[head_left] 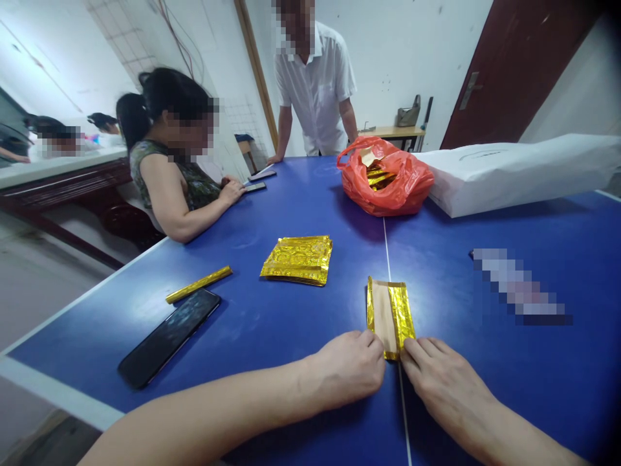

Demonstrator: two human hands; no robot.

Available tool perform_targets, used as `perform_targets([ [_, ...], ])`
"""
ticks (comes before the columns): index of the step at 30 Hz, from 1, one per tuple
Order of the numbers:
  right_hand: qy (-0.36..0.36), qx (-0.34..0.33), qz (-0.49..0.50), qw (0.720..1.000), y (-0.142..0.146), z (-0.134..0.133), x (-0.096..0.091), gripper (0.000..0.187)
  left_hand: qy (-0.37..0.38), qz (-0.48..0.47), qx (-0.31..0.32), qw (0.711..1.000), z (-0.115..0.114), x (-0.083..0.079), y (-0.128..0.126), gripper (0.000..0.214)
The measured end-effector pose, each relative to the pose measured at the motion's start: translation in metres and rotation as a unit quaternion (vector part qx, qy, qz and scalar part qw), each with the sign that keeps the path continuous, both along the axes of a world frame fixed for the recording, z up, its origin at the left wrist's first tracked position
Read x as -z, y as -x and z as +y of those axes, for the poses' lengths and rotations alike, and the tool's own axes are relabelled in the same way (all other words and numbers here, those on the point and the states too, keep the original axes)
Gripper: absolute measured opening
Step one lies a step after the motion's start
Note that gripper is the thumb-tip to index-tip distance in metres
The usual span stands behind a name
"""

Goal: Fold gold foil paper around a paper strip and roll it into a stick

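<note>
A sheet of gold foil paper (385, 310) lies near the front of the blue table, its long sides folded inward and a strip of tan backing showing between them. My left hand (352, 366) is closed on its near left corner. At the near right corner, my right hand (439, 369) pinches the edge with its fingers bent together. Farther off to the left lies a stack of folded gold foil papers (297, 260). A rolled gold foil tube (198, 285) rests beyond the black phone (169, 336).
A red plastic bag (388, 188) holding gold pieces stands at the back, beside a long white package (509, 171). At the left edge a seated person (179, 155) leans over a phone. Another person (315, 84) stands behind the table (310, 200). A blurred-out item (521, 285) lies right.
</note>
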State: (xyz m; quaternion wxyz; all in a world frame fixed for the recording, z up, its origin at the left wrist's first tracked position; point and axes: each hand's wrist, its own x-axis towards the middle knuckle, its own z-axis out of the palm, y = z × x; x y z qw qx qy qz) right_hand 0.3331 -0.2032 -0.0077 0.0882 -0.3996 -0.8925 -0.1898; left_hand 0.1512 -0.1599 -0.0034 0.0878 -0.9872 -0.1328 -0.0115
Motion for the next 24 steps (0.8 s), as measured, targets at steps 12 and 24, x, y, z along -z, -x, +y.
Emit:
perform_targets([
  [12, 0.029, 0.01, 0.021, 0.999, -0.003, 0.005, 0.003, 0.026, -0.018, -0.024, -0.013, 0.999, 0.001, 0.008, 0.002, 0.014],
  [24, 0.021, 0.06, 0.021, 0.998, -0.01, 0.012, 0.014, 0.028, -0.057, -0.067, 0.017, 0.996, 0.003, 0.008, -0.005, 0.014],
])
